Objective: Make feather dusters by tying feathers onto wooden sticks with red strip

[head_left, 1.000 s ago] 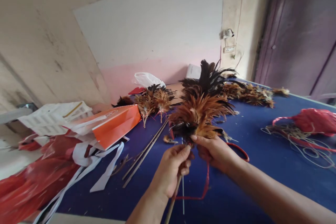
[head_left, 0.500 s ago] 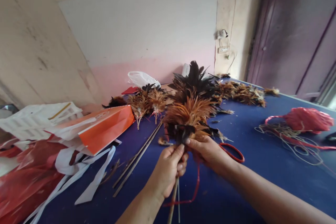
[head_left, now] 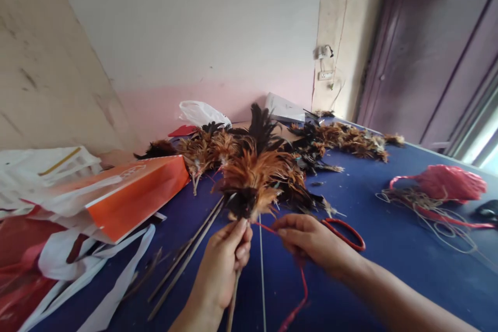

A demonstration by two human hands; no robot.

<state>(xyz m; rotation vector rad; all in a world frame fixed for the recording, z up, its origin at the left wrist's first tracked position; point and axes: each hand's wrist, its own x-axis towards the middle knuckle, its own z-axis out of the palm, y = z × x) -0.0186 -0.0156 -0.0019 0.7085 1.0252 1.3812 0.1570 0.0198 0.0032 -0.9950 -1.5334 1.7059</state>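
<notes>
My left hand (head_left: 227, 257) is wrapped round the stick of a feather duster (head_left: 252, 171), just below its brown and black feathers. The bare end of the stick runs down out of view beneath that hand. Pinched in my right hand (head_left: 307, 238) is a pink plastic string (head_left: 302, 290); one stretch runs taut to the base of the feathers, and the loose tail hangs toward the table's near edge. A pair of scissors with red handles (head_left: 360, 244) lies just beyond my right wrist, its blades hidden.
Thin sticks (head_left: 187, 259) lie left of my left hand on the blue table (head_left: 350, 301). Farther left are an orange paper bag (head_left: 143, 187) and white strips. Feather bundles (head_left: 350, 140) line the back. A pink string ball (head_left: 451, 182) sits at right.
My right hand has moved from the feather base out to the right, drawing the string taut. The duster and my left hand have shifted left in the view.
</notes>
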